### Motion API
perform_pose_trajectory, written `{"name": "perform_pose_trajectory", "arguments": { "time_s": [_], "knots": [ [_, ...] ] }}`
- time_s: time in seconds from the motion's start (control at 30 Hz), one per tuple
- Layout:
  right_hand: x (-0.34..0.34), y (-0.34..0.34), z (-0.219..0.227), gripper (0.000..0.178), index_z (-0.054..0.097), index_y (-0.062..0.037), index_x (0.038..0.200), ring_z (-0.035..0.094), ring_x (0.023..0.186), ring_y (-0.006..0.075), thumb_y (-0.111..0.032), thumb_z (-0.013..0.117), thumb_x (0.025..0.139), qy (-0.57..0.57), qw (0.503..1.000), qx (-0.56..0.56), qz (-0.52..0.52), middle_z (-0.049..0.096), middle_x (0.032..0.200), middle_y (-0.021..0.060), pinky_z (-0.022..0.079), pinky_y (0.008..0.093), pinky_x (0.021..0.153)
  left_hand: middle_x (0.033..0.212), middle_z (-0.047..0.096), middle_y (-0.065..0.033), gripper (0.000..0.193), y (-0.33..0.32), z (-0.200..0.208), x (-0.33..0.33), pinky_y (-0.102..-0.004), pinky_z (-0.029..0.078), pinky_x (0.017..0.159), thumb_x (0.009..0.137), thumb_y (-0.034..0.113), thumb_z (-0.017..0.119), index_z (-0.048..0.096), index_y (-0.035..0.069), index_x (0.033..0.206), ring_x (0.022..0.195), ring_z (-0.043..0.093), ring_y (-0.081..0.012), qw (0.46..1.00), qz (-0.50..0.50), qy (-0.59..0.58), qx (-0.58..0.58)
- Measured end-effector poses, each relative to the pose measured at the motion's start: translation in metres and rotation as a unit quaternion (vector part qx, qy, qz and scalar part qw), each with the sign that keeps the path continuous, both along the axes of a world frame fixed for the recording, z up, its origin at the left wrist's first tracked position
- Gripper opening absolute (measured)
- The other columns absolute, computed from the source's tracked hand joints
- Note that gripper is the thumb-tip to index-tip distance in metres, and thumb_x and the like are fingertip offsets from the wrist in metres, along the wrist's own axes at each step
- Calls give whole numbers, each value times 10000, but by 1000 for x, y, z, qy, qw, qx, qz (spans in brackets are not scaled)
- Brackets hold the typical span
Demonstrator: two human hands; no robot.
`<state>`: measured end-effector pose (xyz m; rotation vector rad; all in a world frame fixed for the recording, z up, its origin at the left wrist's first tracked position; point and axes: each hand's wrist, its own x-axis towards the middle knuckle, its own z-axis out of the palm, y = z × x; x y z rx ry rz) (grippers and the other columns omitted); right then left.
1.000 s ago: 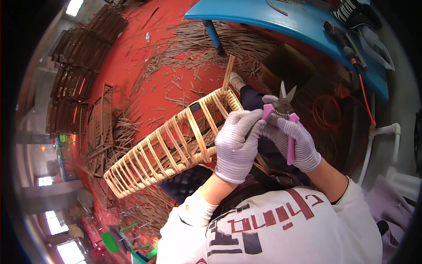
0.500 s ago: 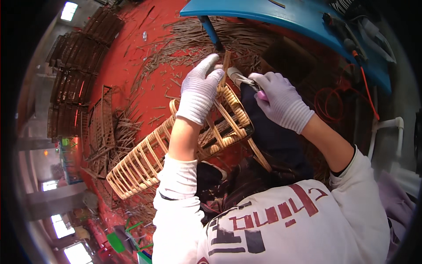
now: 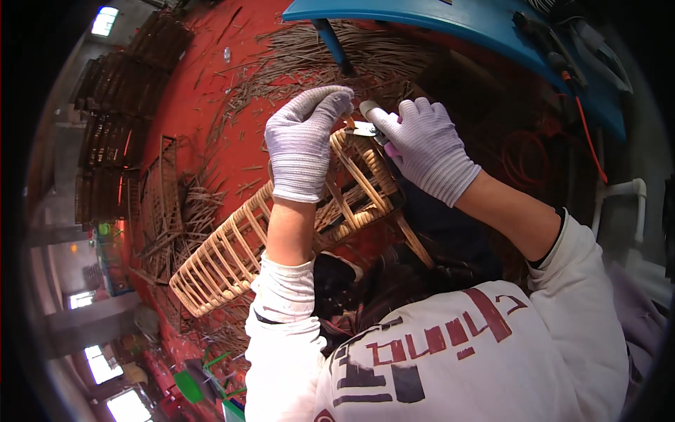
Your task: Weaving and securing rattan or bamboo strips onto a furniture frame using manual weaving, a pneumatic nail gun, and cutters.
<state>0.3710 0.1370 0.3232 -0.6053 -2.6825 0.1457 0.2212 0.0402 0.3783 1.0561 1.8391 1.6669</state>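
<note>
A woven rattan frame (image 3: 219, 264) with rows of pale rods slants across my lap, its far end below both hands. My left hand (image 3: 302, 144), in a white knit glove, is closed in a pinch above that end. From its fingertips a short orange-brown rattan strip (image 3: 349, 122) shows; most of it is hidden. My gloved right hand (image 3: 430, 144) is closed around hand shears with a pinkish-purple grip. The bright metal blades of the shears (image 3: 364, 129) reach the strip just below my left fingertips. Whether the blades are fully closed is hard to tell.
A blue bench (image 3: 422, 21) with a tool and an orange hose stands at the far right. Cut strips (image 3: 337, 53) litter the red floor beneath it. Stacked dark woven frames (image 3: 116, 126) line the left. A white pipe (image 3: 633, 188) stands at the right.
My left hand has shifted slightly left, tipping the strip's upright end out of sight. My right hand has moved left, bringing the shears' blades to the strip by the rattan frame's end.
</note>
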Motion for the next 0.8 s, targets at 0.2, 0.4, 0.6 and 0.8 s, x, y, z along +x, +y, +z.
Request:
{"name": "perform_pose_trajectory", "arguments": {
  "time_s": [0.2, 0.4, 0.6, 0.8],
  "knots": [
    [-5, 0, -15, 330, 619, -139, 1142, 603, 933, 291, -211, 716, 836, 63, 997, 51, -3, 629, 988, 90, 456, 441, 802, 941, 766, -86, 165, 1, -3, -1, -251, 546, 801, 916, 73, 723, 759, -17, 1050, 859, 692, -111, 1000, 0, -4, 6],
    [-2, 5, -9, 203, 611, -141, 1055, 679, 750, 306, -218, 670, 876, 29, 999, 6, 15, 630, 770, 89, 569, 470, 678, 911, 748, -83, 174, -1, 3, 4, -281, 529, 819, 957, 102, 679, 748, -8, 1074, 841, 680, -137, 1000, 15, 26, 7],
    [30, 54, -26, 282, 634, -176, 1151, 653, 831, 323, -281, 687, 895, 127, 989, -79, -19, 651, 871, 111, 535, 451, 741, 1152, 719, -137, 572, -38, 29, 20, -351, 460, 1027, 972, 439, 652, 627, -15, 1317, 1109, 648, -198, 986, -151, 69, -28],
    [145, 151, -49, 403, 629, -127, 1271, 665, 959, 329, -298, 718, 917, 177, 961, -29, -213, 673, 1007, 140, 531, 418, 823, 1095, 702, -150, 402, -83, 39, 34, -345, 494, 966, 1040, 267, 572, 648, -92, 1203, 1024, 661, -202, 985, 84, 126, 87]
  ]
}}
